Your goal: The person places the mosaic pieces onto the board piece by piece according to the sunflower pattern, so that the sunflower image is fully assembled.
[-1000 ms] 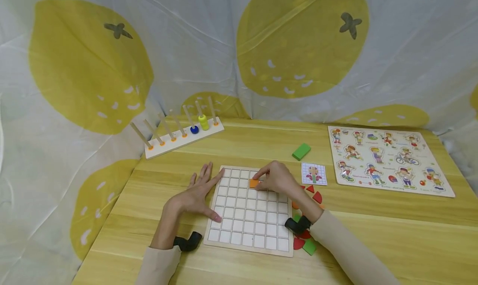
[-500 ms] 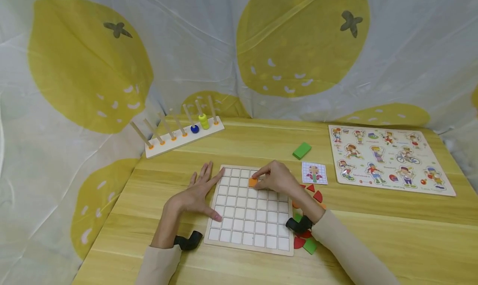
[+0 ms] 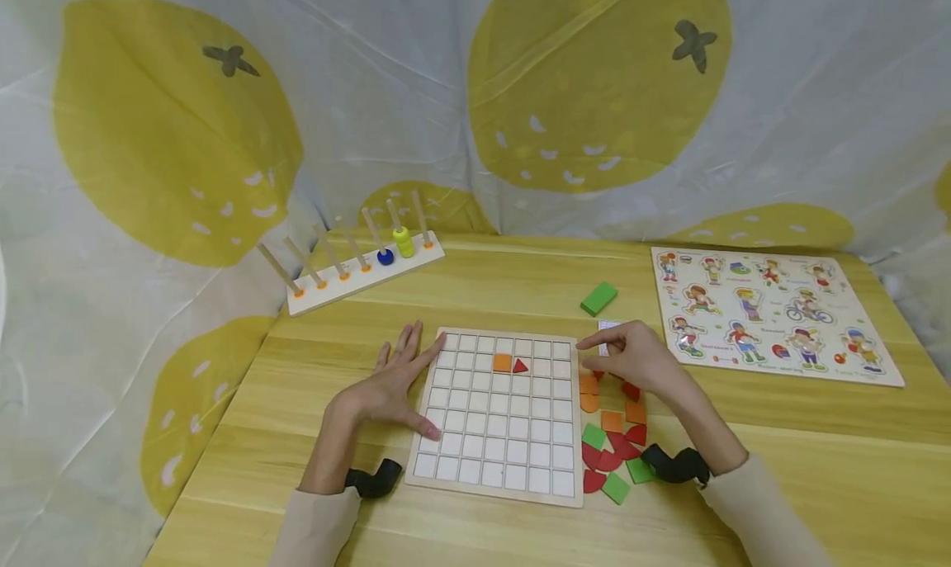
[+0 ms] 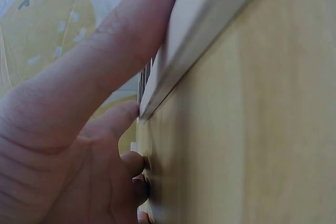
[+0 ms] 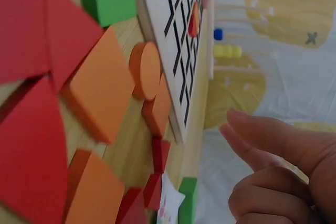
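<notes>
A wooden grid board [image 3: 494, 494] lies on the table. One orange square [image 3: 502, 362] and a red triangle [image 3: 520, 366] sit side by side in its upper cells. My left hand [image 3: 386, 394] rests at the board's left side with fingers spread; in the left wrist view its thumb [image 4: 126, 30] touches the board's edge. Off the upper right edge of the board hovers my right hand [image 3: 639, 356], partly covering a pattern card [image 3: 609, 325]. In the right wrist view, its index finger and thumb extend slightly apart with nothing between them, the other fingers bent.
Loose red, orange and green pieces [image 3: 612, 421] lie along the board's right side. A green block [image 3: 598, 299] lies behind the card. At the back left stands a peg rack [image 3: 367, 282] with blue and yellow beads. A picture puzzle board [image 3: 780, 319] lies at the right.
My right hand has let go of the orange square and moved right, off the board. The red triangle beside the square now shows. The left hand has stayed put.
</notes>
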Action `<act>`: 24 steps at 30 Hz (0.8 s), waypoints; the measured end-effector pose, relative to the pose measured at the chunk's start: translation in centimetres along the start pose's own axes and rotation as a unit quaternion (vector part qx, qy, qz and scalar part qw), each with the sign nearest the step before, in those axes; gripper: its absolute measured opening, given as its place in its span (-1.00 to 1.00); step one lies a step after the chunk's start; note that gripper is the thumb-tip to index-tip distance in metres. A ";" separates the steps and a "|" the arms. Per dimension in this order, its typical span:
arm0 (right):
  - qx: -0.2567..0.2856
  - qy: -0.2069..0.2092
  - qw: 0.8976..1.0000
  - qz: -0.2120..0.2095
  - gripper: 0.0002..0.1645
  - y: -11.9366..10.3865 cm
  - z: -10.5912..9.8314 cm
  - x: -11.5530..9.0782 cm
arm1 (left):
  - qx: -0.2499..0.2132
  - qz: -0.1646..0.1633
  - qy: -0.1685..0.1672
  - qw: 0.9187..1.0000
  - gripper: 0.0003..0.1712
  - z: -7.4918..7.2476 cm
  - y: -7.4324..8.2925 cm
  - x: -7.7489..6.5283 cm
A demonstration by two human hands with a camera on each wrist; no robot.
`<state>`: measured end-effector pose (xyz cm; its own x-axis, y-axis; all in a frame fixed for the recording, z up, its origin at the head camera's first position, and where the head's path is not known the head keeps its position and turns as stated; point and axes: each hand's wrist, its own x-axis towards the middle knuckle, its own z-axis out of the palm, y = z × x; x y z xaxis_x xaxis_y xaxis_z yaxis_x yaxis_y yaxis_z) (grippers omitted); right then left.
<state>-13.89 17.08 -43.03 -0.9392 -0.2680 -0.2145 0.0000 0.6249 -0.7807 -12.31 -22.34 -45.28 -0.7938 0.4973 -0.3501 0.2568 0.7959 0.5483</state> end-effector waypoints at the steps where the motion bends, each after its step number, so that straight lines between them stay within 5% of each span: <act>1: -0.004 0.001 1.000 0.004 -0.73 0.3 -0.3 -0.2 | 0.000 0.000 0.000 1.000 0.65 0.0 0.0 0.0; 13: 0.005 -0.036 0.999 0.002 -0.71 2.3 -0.9 -0.6 | 0.001 0.004 0.003 1.000 0.65 0.0 0.0 0.0; 24: -0.014 -0.024 0.999 0.026 -0.70 2.3 -0.1 -0.2 | -0.003 -0.001 0.001 1.000 0.66 0.0 0.0 0.0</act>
<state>-13.74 18.68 -44.69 -0.9205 -0.2701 -0.2825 0.0371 0.6591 -0.7511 -12.34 -22.36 -45.27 -0.7952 0.4947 -0.3506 0.2515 0.7952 0.5517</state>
